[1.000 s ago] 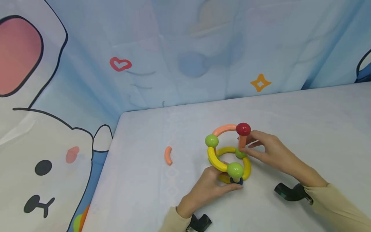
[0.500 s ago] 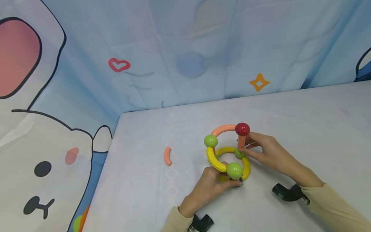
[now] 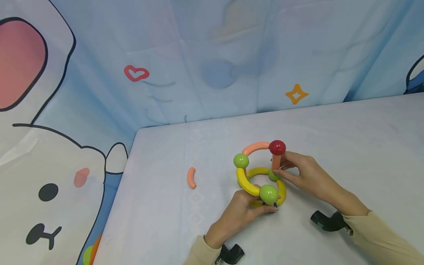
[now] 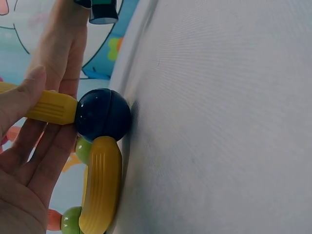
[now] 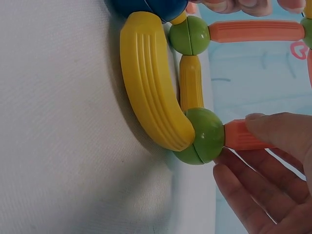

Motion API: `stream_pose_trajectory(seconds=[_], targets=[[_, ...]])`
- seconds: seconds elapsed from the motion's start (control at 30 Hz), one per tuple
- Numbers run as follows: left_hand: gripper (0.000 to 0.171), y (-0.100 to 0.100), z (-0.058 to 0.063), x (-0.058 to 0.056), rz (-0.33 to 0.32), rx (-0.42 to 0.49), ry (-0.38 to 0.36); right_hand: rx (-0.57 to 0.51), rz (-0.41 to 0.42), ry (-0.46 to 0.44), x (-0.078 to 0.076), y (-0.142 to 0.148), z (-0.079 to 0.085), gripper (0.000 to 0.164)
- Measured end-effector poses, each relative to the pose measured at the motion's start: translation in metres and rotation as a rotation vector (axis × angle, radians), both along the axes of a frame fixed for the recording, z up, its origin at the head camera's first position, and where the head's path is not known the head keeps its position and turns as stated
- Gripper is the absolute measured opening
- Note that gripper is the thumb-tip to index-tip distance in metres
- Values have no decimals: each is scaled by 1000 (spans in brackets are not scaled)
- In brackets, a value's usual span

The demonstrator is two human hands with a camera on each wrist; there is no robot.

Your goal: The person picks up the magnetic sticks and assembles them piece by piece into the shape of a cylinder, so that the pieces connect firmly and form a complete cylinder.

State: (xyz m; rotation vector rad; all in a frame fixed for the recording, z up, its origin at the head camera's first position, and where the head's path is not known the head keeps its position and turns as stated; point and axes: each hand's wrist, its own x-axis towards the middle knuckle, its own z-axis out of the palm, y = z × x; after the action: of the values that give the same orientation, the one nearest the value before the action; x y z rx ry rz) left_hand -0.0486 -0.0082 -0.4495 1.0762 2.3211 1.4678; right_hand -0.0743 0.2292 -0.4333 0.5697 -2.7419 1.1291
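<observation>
A magnetic ball-and-rod construction stands on the table: a lower ring of curved yellow rods (image 3: 282, 191) and an upper ring of yellow and orange pieces. Uprights join the two rings. My left hand (image 3: 236, 217) pinches a yellow upright rod (image 4: 53, 108) between thumb and fingers, just above a dark blue ball (image 4: 103, 115) at the near corner. Over that corner sits a large green ball (image 3: 268, 194). At the far right, my right hand (image 3: 313, 176) pinches an orange upright rod (image 5: 241, 135) between a red ball (image 3: 277, 147) above and a green ball (image 5: 202, 136) below.
One short curved orange rod (image 3: 191, 178) lies apart on the white tabletop (image 3: 159, 221), left of the construction. A blue cartoon-print curtain (image 3: 198, 55) hangs behind the table's back edge. Black wrist cameras (image 3: 331, 221) hang by both sleeves.
My left thumb has risen slightly and covers more of the blue ball in the head view. Both hands keep their holds, and the construction stays in place.
</observation>
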Motion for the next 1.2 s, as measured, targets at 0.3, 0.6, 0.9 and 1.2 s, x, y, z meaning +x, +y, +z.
stream_pose_trajectory(seconds=[0.3, 0.6, 0.9, 1.2], targets=[[24, 0, 0, 0, -9, 19, 3, 0, 7, 7, 0, -1, -1, 37], [24, -1, 1, 0, -14, 17, -9, 5, 8, 48, 1, -3, -1, 38], [24, 0, 2, 1, -4, 0, 8, 10, 2, 65, 2, -4, -1, 37], [24, 1, 2, 0, -17, -4, 14, 15, -10, 36, 3, -4, -1, 37]])
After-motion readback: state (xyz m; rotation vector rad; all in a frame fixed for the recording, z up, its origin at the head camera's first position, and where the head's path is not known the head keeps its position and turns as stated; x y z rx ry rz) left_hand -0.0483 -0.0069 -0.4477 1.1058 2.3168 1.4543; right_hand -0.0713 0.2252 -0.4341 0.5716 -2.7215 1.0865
